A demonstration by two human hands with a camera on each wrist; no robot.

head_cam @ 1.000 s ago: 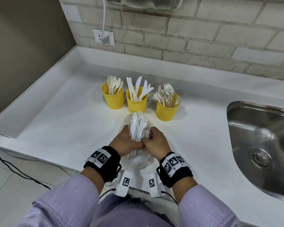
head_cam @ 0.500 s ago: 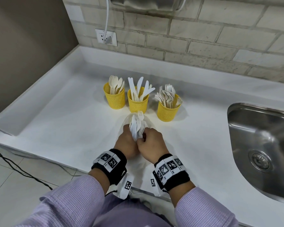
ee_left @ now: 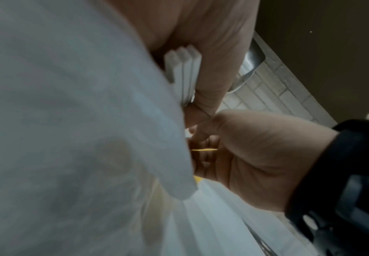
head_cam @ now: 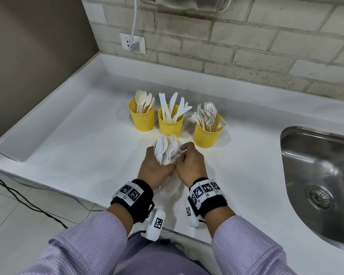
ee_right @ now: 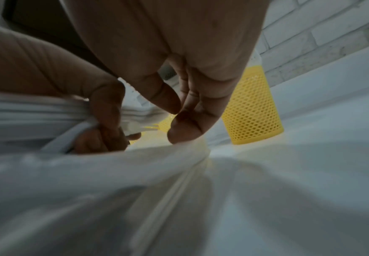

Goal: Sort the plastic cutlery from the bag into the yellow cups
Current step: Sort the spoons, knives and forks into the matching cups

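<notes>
Near the yellow cups (head_cam: 169, 124), left hand (head_cam: 156, 169) clenches the cutlery bundle (head_cam: 165, 149); right hand (head_cam: 191, 165) fingers curled, pinching the bag (ee_right: 91, 181).

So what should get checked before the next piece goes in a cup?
1. Left hand grips the cutlery bundle: ok.
2. Right hand has picked one piece: cannot tell, its fingers are curled beside the bundle.
3. Spoon cup, knife cup, fork cup upright: ok.
4. Each cup holds one sort: ok.
5. Bag out of the way: not ok, it lies under both hands.
</notes>
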